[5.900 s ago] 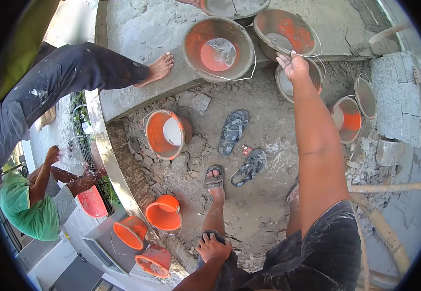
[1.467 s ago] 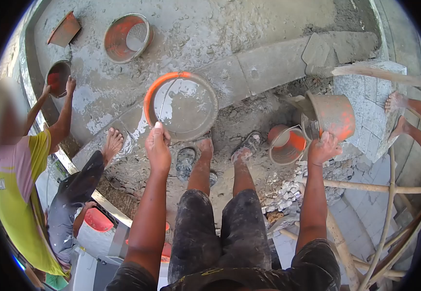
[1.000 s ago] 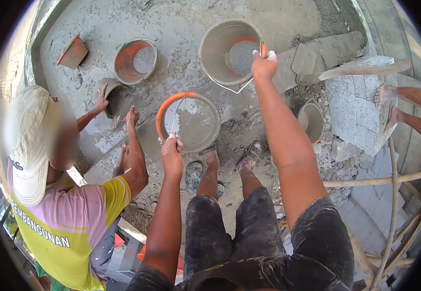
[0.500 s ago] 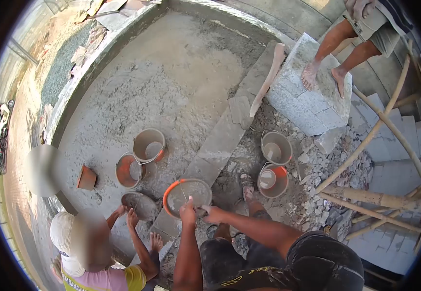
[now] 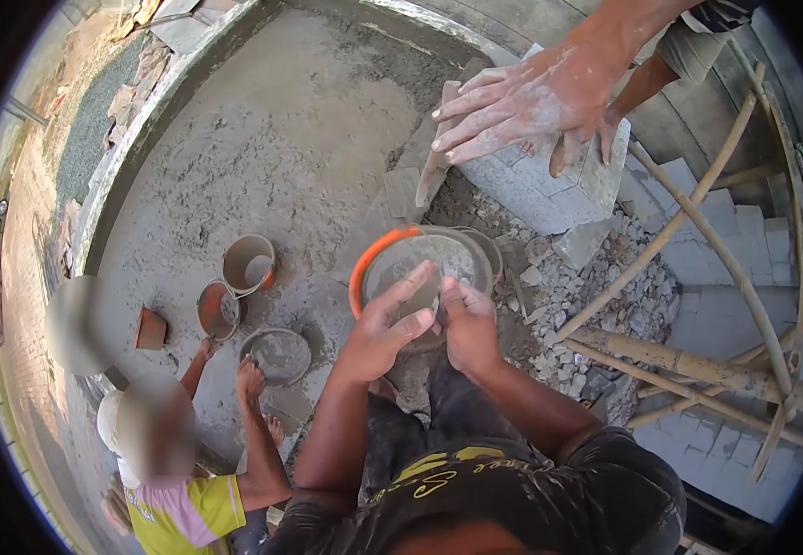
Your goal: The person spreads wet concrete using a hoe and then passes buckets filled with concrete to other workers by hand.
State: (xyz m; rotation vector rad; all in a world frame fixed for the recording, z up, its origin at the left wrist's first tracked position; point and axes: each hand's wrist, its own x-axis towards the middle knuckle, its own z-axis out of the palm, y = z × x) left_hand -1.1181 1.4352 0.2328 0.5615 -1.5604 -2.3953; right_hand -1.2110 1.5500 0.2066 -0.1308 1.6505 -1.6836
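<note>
A bucket with an orange and grey rim (image 5: 361,277), filled with wet grey mix, hangs in front of my body. My left hand (image 5: 397,322) is at its near left side, fingers apart and nothing in them. Curled at the near rim, my right hand (image 5: 469,326) is closed on the bucket's handle, which my fingers mostly hide. Another person's spread hand (image 5: 545,97) reaches in from the upper right, above the bucket and apart from it.
At the lower left, a person in a light cap (image 5: 122,430) holds a bucket of mix (image 5: 281,356). Buckets (image 5: 249,264) stand on the wet grey surface. Rubble (image 5: 605,296), a pale block stack (image 5: 549,190) and crossed poles (image 5: 697,217) are on the right.
The bucket has moved up and right, nearer my head. My left fingers have opened off the handle and my right hand has closed there. The other person's hand has reached in.
</note>
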